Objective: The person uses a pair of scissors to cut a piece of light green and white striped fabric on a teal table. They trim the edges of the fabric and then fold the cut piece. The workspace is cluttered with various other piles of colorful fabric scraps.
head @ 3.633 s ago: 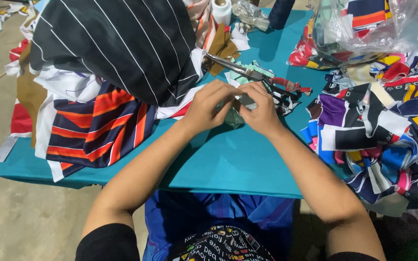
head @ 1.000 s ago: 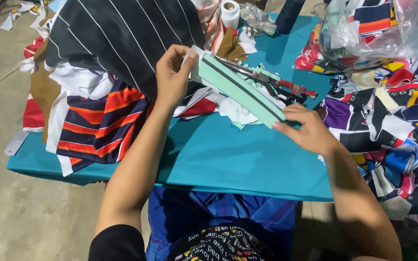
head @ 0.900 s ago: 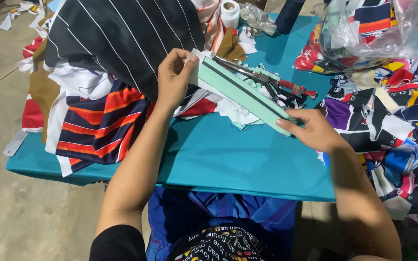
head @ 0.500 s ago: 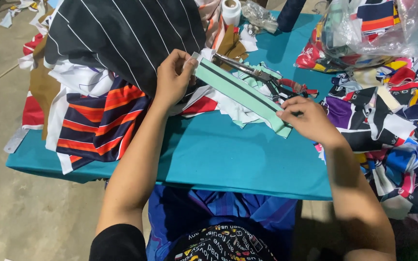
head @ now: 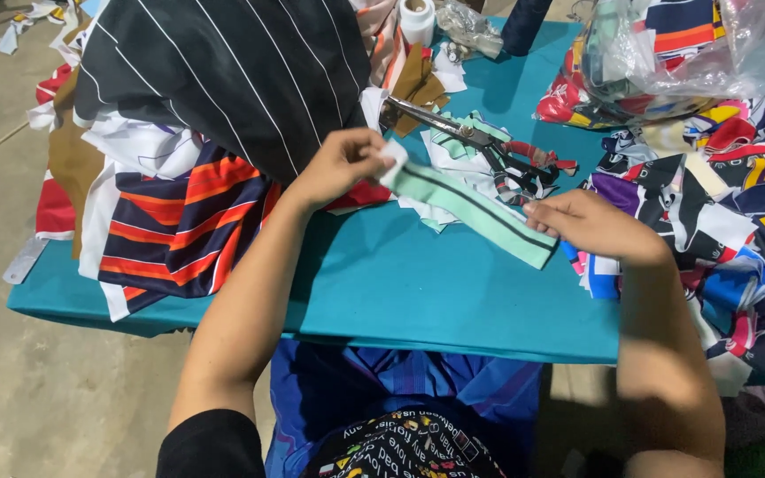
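Observation:
A long mint-green fabric strip with a dark stripe (head: pixel 471 209) is stretched between my two hands above the teal table (head: pixel 418 292). My left hand (head: pixel 340 165) pinches its upper left end, where a white patch shows. My right hand (head: pixel 588 226) grips its lower right end. Large metal shears with red-wrapped handles (head: pixel 480 144) lie on white and green scraps just behind the strip.
A black white-striped cloth (head: pixel 223 75) and an orange-and-navy striped cloth (head: pixel 188 212) are heaped at left. Colourful fabric pieces (head: pixel 728 204) pile up at right, under a clear plastic bag of scraps (head: pixel 675 53). A white thread spool (head: pixel 416 18) stands at the back.
The strip, folded small between both hands at first, has been pulled out to full length. Since then both hands have lowered it closer to the table.

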